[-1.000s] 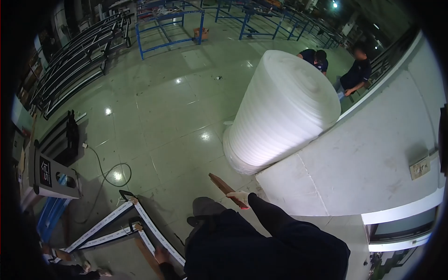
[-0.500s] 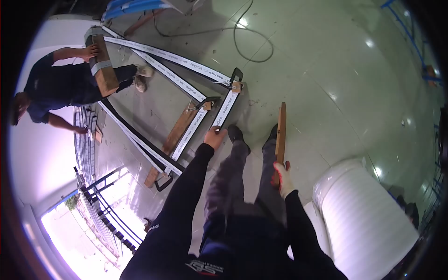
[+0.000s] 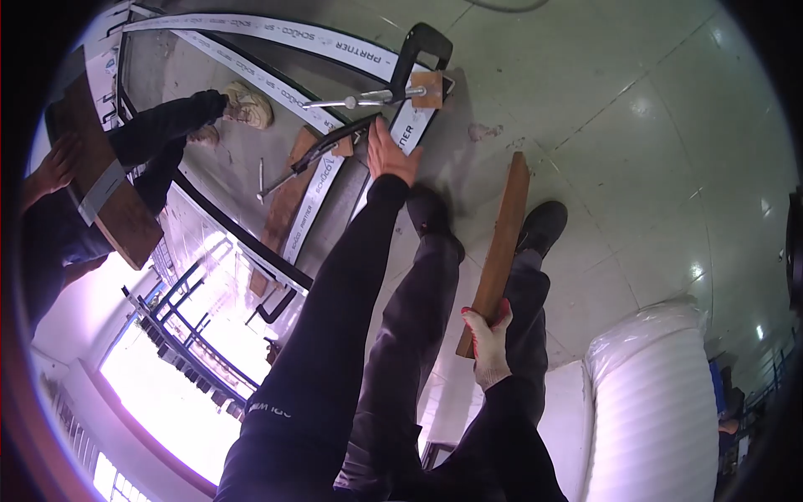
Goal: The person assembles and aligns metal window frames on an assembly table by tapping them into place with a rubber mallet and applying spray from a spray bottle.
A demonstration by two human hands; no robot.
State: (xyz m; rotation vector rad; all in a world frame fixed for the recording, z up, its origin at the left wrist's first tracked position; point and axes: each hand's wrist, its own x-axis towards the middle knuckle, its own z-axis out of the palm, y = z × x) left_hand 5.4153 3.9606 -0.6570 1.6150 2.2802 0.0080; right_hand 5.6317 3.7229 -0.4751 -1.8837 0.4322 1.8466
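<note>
Tiled floor (image 3: 619, 176): gloved right hand (image 3: 491, 341), grip around wooden bar (image 3: 500, 238); left hand (image 3: 391, 156) at white-taped frame (image 3: 409, 125), grip cannot be told.

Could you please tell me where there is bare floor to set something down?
Bare floor lies right of the wooden plank and right shoe, above the white roll in the picture. It is crowded around the left hand, with labelled frames and black clamps.

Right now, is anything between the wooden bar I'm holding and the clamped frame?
Your left shoe stands between the middle of the wooden bar and the clamped frame; from the bar's far end to the frame's outer corner, only floor shows.
</note>
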